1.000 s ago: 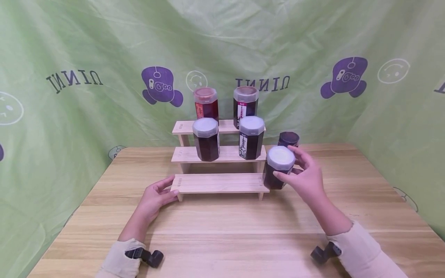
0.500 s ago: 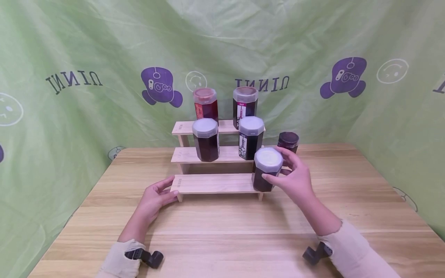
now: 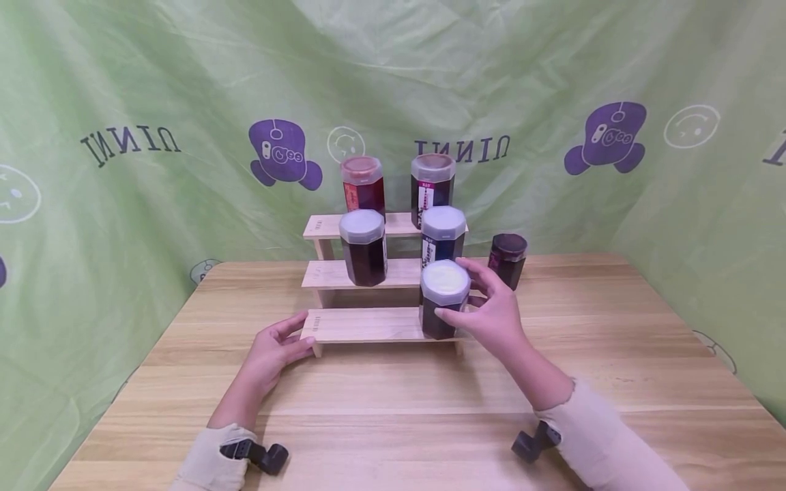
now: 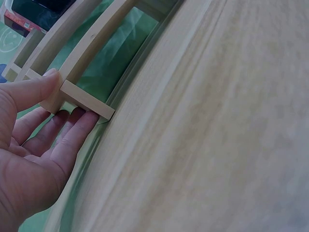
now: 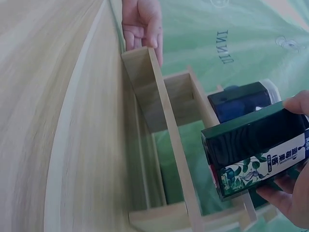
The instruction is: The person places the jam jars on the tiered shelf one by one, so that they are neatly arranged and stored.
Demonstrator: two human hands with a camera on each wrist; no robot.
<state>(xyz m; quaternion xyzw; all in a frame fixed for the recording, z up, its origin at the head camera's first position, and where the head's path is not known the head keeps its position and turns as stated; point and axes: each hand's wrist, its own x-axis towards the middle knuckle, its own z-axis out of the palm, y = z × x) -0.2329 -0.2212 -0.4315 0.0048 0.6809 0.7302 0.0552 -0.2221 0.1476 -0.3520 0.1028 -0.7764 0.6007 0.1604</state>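
A three-step wooden display rack [image 3: 362,325] stands on the table. My left hand [image 3: 274,351] holds the left end of its lowest step. In the left wrist view the thumb lies at the step's edge and the fingers [image 4: 77,130] touch the end leg. My right hand [image 3: 491,310] grips an eight-sided dark jar [image 3: 439,317] with a whitish lid, over the right part of that step. Leaves and a white strip mark the jar's label [image 5: 260,166] in the right wrist view, which shows a gap between jar and board.
On the middle step are two dark jars, one left [image 3: 365,256] and one right [image 3: 443,224]. A red jar [image 3: 364,187] and a dark jar [image 3: 433,191] occupy the top step. Another dark jar [image 3: 508,262] stands on the table right of the rack. Green printed cloth [image 3: 393,75] hangs behind.
My right hand has carried the jar leftward, from beside the rack's right end to over the lowest step. The left hand has stayed at the rack's left end.
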